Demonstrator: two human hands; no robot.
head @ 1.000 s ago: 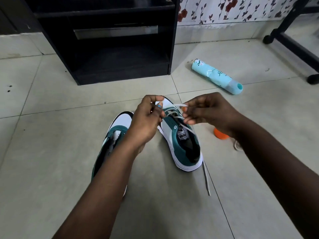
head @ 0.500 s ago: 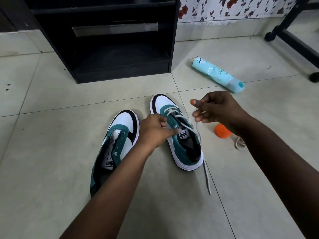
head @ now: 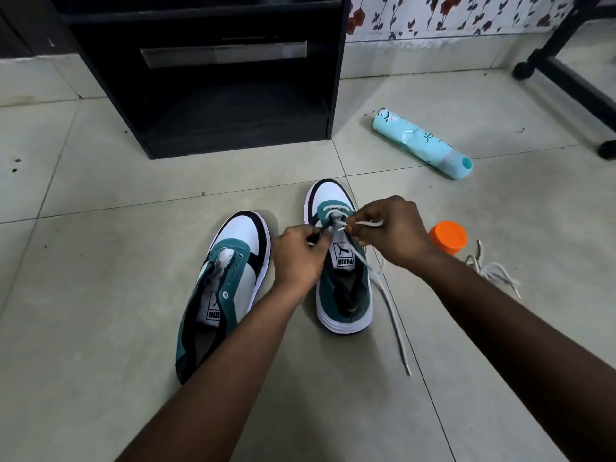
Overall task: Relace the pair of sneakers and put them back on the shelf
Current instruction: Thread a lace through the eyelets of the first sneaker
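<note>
Lacing is under way on the right sneaker (head: 336, 261), which stands on the floor (head: 100, 328) before the black shelf (head: 206, 95). The right hand (head: 388, 233) pinches the white lace (head: 365, 224) near its tip; the left hand (head: 296, 258) grips the eyelet edge. Next, I judge, the tip must enter the next eyelet. The left sneaker (head: 223, 285) is unlaced, its spare lace (head: 493, 271) lying far right.
</note>
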